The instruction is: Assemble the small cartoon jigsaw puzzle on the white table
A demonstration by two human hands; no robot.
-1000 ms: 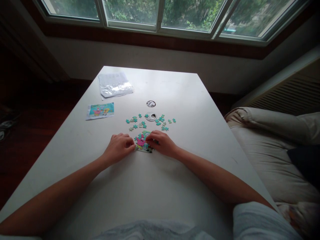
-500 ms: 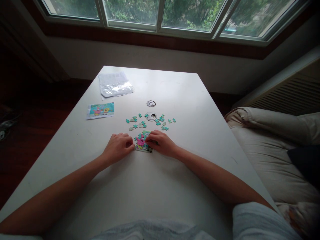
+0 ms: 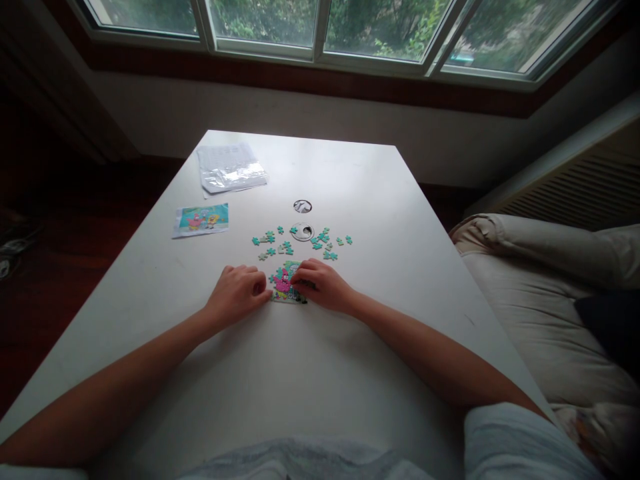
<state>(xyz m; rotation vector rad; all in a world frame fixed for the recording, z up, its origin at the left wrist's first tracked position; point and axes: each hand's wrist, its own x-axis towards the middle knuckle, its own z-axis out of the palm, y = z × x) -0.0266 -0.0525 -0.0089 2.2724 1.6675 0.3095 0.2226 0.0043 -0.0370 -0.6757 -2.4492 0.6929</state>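
Note:
A small partly joined jigsaw (image 3: 284, 285) with a pink figure lies on the white table (image 3: 300, 373). My left hand (image 3: 235, 293) rests curled at the jigsaw's left edge, fingertips touching it. My right hand (image 3: 323, 285) is curled over its right side, fingertips pinched on its upper part; whether they hold a piece is hidden. Several loose teal pieces (image 3: 300, 241) are scattered just beyond the jigsaw.
A picture card (image 3: 201, 219) lies at the left, and a clear plastic bag on paper (image 3: 230, 171) lies farther back. Two round lids or tins (image 3: 303, 219) sit among the pieces. A cushioned seat (image 3: 545, 293) stands to the right, with windows beyond the table.
Both hands stay at the jigsaw with only slight finger shifts. The view has tipped a little.

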